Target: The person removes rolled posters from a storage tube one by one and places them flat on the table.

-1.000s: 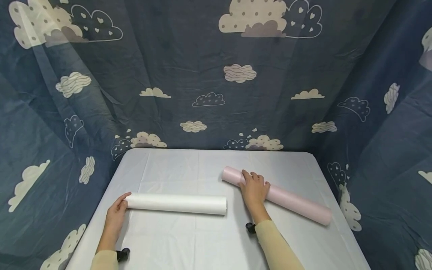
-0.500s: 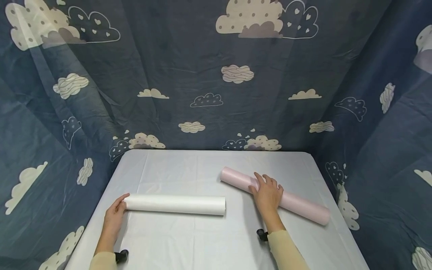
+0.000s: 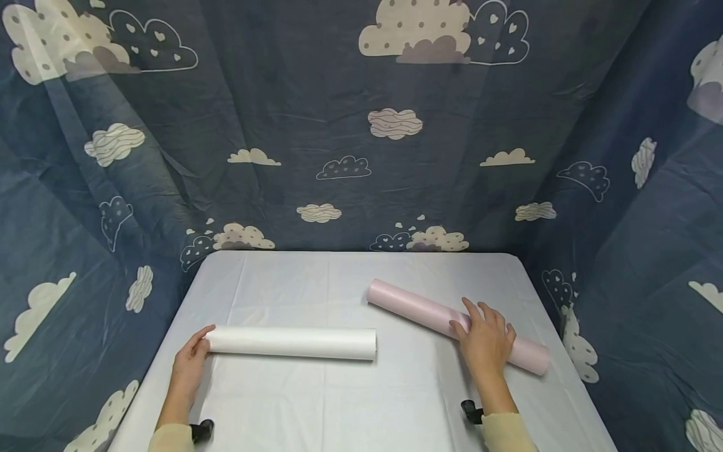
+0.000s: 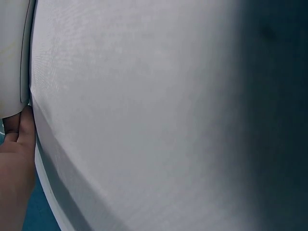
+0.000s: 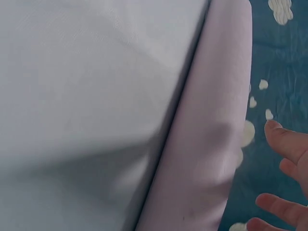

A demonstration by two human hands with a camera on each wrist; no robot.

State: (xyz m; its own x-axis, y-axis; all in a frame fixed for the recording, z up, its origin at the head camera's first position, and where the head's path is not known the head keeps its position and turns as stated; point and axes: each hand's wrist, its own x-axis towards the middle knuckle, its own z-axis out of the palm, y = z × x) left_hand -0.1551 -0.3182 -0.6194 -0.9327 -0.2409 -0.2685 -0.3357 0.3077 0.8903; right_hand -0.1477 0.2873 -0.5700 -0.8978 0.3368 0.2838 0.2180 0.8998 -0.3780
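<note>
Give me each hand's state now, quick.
Left hand: open, fingers touching the white roll's end.
Right hand: open, resting on the pink roll.

No text, label, brand, number or sign can be read anywhere in these views: the white paper roll [image 3: 290,343] and the pale pink paper roll [image 3: 420,309] lying on the white-covered table [image 3: 339,402] are both plain, and the dark blue fabric backdrop [image 3: 316,169] behind that table carries only printed cloud shapes with dots, hearts and wavy lines, no lettering; the two wrist views show bare roll and cloth surfaces without any marking
</note>
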